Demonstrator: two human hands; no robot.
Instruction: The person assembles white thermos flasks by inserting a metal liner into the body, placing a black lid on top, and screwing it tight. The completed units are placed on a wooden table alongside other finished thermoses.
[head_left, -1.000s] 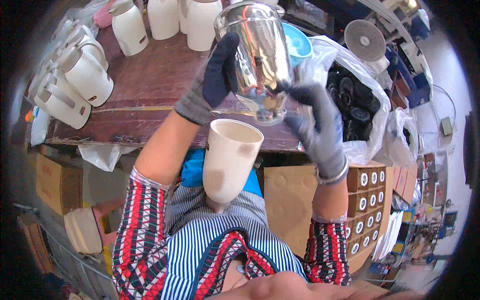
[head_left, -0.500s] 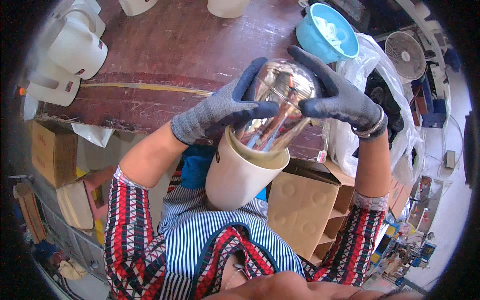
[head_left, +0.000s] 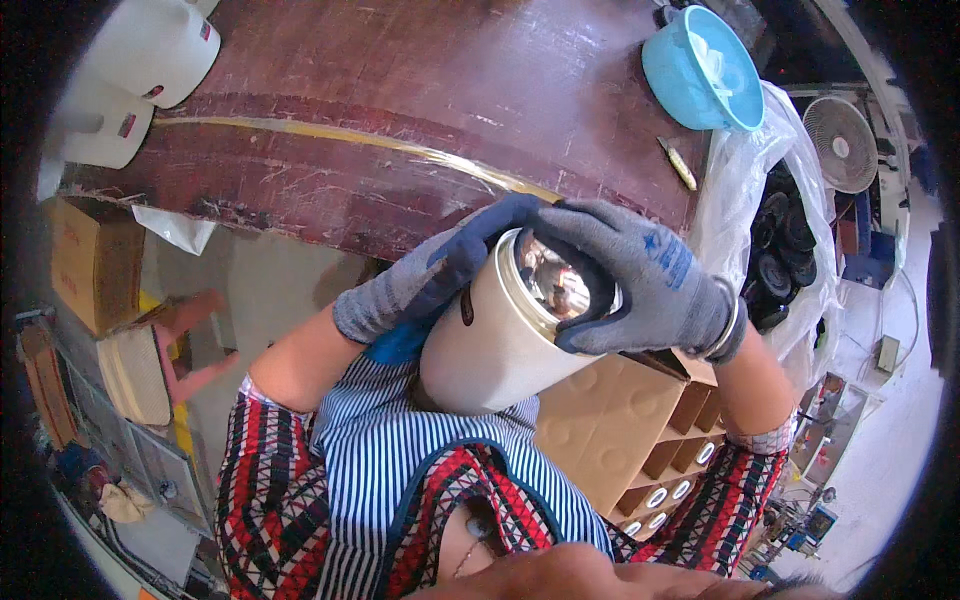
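A cream-white cylindrical flask shell [head_left: 475, 350] leans against my apron, its mouth tilted away and up to the right. Down inside it sits a mirror-silver flask liner [head_left: 553, 282], only its rounded end showing at the mouth. My left hand [head_left: 435, 262], in a grey-and-navy glove, is closed round the shell's left side near the rim, its fingertips at the far side. The right hand [head_left: 645, 275], gloved alike, curves over the liner's end, with the thumb on the near side and fingers across the far side.
A dark red worn table [head_left: 400, 70] lies ahead, with white jugs [head_left: 155, 55] at far left. At its right are a blue basin [head_left: 690, 85] of translucent parts, a small knife [head_left: 678, 165] and a plastic bag [head_left: 735, 190] of black parts. A divided carton [head_left: 610, 410] stands below right.
The liner has gone down into the shell, leaving just its end in sight. Both hands have come lower, the right now over the liner's end, the left at the shell's rim.
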